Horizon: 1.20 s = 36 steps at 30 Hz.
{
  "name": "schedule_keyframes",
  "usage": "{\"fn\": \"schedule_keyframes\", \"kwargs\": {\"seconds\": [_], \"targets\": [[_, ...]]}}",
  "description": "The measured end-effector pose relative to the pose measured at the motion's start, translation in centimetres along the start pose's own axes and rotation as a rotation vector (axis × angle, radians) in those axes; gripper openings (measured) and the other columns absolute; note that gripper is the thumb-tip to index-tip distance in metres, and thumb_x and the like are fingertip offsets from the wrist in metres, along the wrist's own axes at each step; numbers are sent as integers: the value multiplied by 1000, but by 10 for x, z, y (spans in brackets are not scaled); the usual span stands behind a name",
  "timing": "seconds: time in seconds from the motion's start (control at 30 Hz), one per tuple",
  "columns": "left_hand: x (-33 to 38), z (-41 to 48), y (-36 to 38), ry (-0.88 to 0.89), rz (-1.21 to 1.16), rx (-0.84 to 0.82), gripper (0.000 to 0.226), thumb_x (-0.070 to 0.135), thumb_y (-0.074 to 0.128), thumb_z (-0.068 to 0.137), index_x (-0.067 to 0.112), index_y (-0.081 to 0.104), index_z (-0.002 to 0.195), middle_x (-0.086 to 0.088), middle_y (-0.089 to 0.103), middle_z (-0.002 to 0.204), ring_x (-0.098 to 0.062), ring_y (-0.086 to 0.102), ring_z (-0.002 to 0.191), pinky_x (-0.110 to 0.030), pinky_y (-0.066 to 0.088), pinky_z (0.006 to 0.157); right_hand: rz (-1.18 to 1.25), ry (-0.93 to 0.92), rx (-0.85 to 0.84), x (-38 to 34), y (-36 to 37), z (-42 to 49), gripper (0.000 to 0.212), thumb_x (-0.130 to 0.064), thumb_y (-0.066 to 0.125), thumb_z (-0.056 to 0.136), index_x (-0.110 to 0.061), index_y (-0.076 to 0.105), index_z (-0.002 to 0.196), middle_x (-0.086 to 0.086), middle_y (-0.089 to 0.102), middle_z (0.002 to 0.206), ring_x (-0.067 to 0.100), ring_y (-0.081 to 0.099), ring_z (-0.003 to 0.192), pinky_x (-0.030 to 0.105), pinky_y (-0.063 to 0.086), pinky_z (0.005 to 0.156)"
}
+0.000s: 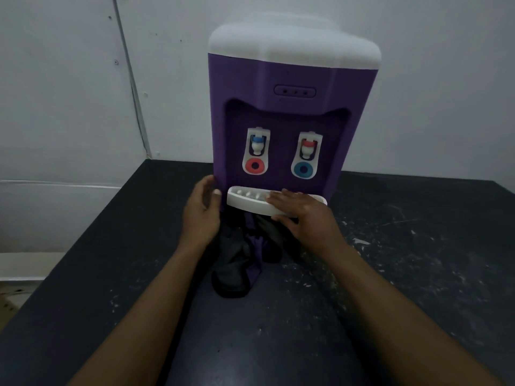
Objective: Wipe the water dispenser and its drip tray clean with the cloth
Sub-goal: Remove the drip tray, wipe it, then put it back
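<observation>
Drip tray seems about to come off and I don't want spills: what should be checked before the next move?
1. Grip: ok, the right hand holds the drip tray, fingers on top, thumb under its front edge.
2. Support: cannot tell; the left hand is open at the water dispenser's lower left corner, contact unclear.
3. Wiper ready: not ok; the cloth lies on the table below the tray, unheld.
4. Tray dry: cannot tell.
5. Dispenser upright: ok.
</observation>
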<state>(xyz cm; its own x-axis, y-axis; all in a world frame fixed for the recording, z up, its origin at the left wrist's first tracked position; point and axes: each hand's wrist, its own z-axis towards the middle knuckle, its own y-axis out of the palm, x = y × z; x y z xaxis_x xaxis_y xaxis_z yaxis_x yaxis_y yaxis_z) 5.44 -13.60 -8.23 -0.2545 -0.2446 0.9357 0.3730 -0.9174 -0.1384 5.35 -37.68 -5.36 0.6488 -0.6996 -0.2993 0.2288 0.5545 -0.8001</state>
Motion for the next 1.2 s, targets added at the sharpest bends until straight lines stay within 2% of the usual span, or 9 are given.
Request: {"fn": "schedule_keyframes", "kwargs": {"seconds": [0.1, 0.17, 0.2, 0.27, 0.33, 0.43, 0.67, 1.03, 1.2], "targets": [[-5, 5, 2, 45, 15, -183, 57, 41, 53, 103, 37, 29, 155, 34, 47, 140, 29, 41, 118, 3, 37, 92, -5, 5, -23, 7, 6, 5, 44, -15, 77, 92, -16, 68, 135, 2, 64, 140, 24, 56, 137, 47, 44, 115], [-8, 3, 1, 97, 61, -258, 69, 40, 60, 100, 46, 18, 154, 50, 40, 134, 28, 39, 122, 3, 35, 93, -6, 3, -43, 10, 11, 9, 43, -14, 76, 93, -15, 67, 136, 3, 64, 141, 25, 56, 138, 45, 44, 116], [-12, 1, 1, 129, 97, -278, 75, 38, 66, 97, 47, 16, 153, 49, 41, 135, 24, 41, 126, 0, 37, 96, -8, 4, -58, 10, 12, 12, 43, -14, 74, 95, -15, 66, 137, 3, 63, 142, 25, 54, 139, 44, 42, 117], [-19, -2, 3, 142, 153, -317, 95, 44, 74, 90, 40, 8, 158, 30, 42, 150, 7, 44, 136, -16, 41, 108, -15, 6, -91, 12, 14, 16, 42, -13, 70, 97, -14, 64, 139, 4, 61, 145, 26, 51, 142, 42, 39, 119], [-22, -2, 4, 93, 259, -370, 123, 60, 76, 80, 36, -17, 158, 11, 27, 164, -9, 38, 145, -30, 39, 114, -15, 10, -108, 13, 16, 17, 42, -12, 69, 98, -14, 63, 140, 4, 60, 145, 26, 50, 143, 41, 38, 120], [-23, -3, 5, 79, 396, -401, 144, 79, 69, 63, 32, -37, 150, 2, 11, 170, -18, 33, 148, -31, 37, 112, -26, 15, -113, 14, 19, 15, 42, -11, 70, 97, -14, 63, 139, 4, 60, 145, 26, 51, 142, 40, 39, 120], [-23, 1, 4, 137, 501, -517, 165, 85, 73, 47, 23, -51, 136, -5, -14, 169, -21, 11, 156, -43, 28, 123, 15, 46, -138, 24, 32, 10, 45, -10, 75, 93, -12, 65, 137, 7, 61, 143, 33, 53, 139, 46, 40, 118], [-24, 0, 4, 142, 500, -493, 166, 86, 72, 48, 18, -46, 143, -4, -12, 169, -22, 15, 155, -41, 30, 122, 52, 14, -114, 35, 45, 4, 42, -6, 71, 95, -12, 66, 136, 7, 62, 142, 33, 54, 138, 47, 45, 114], [-26, 2, 5, 147, 496, -483, 165, 84, 74, 49, 21, -45, 144, -4, -8, 170, -24, 19, 154, -45, 34, 120, 113, 74, -220, 35, 37, 6, 37, -18, 61, 104, -17, 62, 141, 2, 58, 148, 24, 45, 146, 43, 29, 124]]}}
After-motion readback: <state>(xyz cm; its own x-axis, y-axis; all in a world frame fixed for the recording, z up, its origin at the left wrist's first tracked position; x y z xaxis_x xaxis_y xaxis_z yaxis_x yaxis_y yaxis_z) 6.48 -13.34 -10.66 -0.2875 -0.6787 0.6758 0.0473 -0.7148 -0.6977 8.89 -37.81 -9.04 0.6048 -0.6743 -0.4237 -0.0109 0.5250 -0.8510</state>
